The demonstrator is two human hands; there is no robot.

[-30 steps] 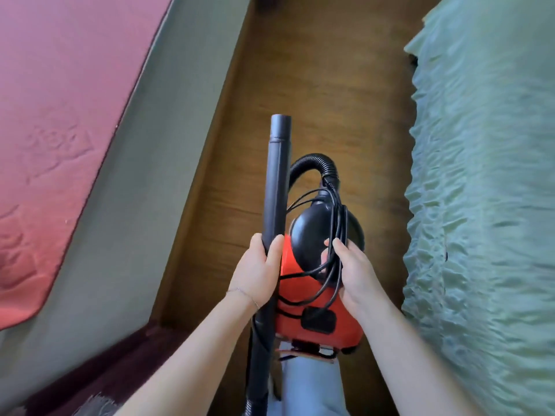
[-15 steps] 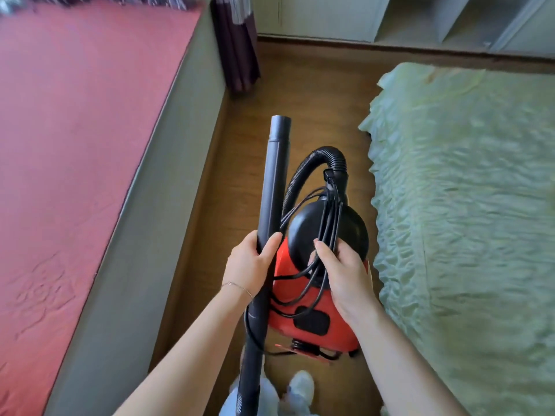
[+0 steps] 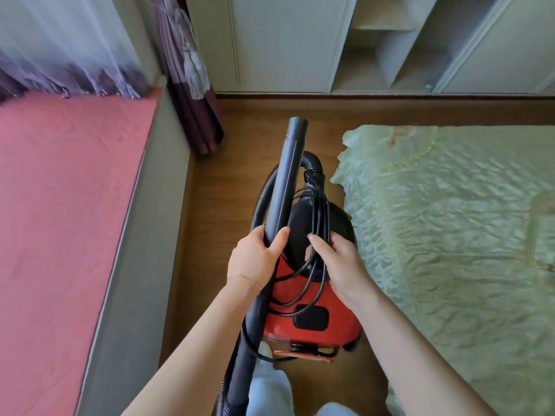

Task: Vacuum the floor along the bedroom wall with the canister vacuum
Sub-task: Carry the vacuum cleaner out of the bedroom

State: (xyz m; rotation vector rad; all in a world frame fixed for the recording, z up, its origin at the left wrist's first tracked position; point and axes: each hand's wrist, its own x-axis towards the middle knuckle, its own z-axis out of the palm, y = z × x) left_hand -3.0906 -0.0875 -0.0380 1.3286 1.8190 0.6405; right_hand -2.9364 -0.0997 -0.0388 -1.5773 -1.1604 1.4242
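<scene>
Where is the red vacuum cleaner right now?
Head view, lower middle: the red vacuum cleaner is over the floor between the pink mattress on the left and the green bed on the right, with the right hand gripping its cord.

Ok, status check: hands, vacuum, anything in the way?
Left hand grips the black wand. Right hand holds the wound cord on the red canister. Wand tip raised, off the floor. Curtain ahead left, bed close right.

A thin chain bracelet (image 3: 247,279) with one small link charm circles the wrist of the left hand (image 3: 255,256). Both forearms (image 3: 192,340) are bare. Pale blue-grey trousers (image 3: 268,385) cover the legs, and a white toe (image 3: 265,349), shoe or sock, shows past one hem.
</scene>
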